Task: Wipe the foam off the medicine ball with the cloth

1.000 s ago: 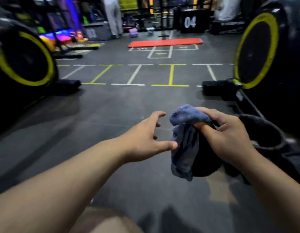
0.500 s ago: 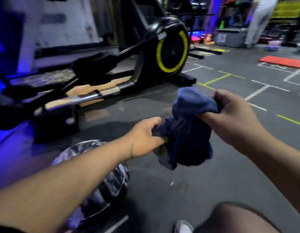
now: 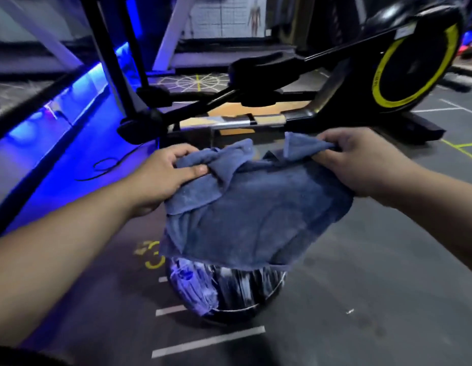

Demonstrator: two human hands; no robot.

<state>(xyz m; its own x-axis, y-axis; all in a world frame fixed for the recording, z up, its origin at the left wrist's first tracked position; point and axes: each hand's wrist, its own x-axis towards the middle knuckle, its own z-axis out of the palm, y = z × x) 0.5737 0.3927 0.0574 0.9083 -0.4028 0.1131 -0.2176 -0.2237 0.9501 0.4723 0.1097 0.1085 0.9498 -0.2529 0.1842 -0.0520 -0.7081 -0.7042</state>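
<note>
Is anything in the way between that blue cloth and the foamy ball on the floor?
Nothing visible is in the way. The left hand and right hand hold the cloth spread out over the medicine ball, and no object shows between them. The cloth hides the ball's top, so I cannot tell whether they touch.

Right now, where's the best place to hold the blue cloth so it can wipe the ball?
Grip its two top corners, one from each side, as the left hand and right hand do. The cloth is wide and floppy. Pinched there, it hangs spread open over the foamy medicine ball, ready to come down onto it.
</note>
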